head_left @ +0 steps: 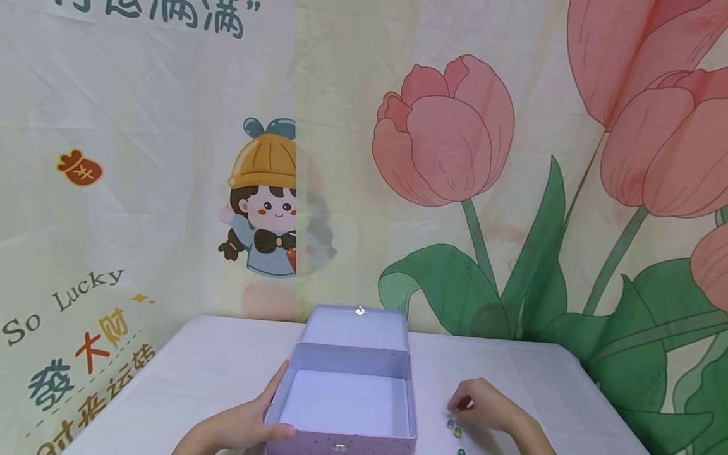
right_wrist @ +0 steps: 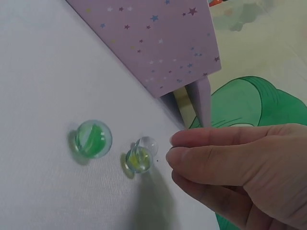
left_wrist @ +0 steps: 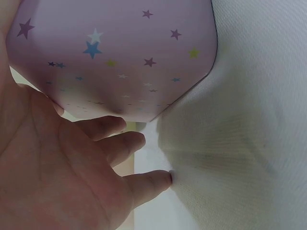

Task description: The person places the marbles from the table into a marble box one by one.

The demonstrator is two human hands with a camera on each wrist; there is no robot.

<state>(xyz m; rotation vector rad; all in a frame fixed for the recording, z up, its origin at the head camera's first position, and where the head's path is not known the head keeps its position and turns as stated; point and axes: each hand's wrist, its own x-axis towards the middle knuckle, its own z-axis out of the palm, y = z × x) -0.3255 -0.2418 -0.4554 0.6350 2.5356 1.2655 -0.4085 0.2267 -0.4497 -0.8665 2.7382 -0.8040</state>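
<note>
A lilac tin box with small printed stars stands on the white-covered table, its lid tipped back and its inside bare. My left hand holds the box's left side, thumb over the front rim and index finger along the side. In the left wrist view the other fingers spread beside the box's lower edge. To the right of the box, my right hand hovers with thumb and fingertips close together and nothing visible between them. Right by these fingertips lie a clear marble and a yellow-green marble.
A larger-looking green marble lies a little apart from the other two, nearer the front of the table. Behind the table hangs a printed cloth with pink tulips and a cartoon figure; the box lid reaches close to it.
</note>
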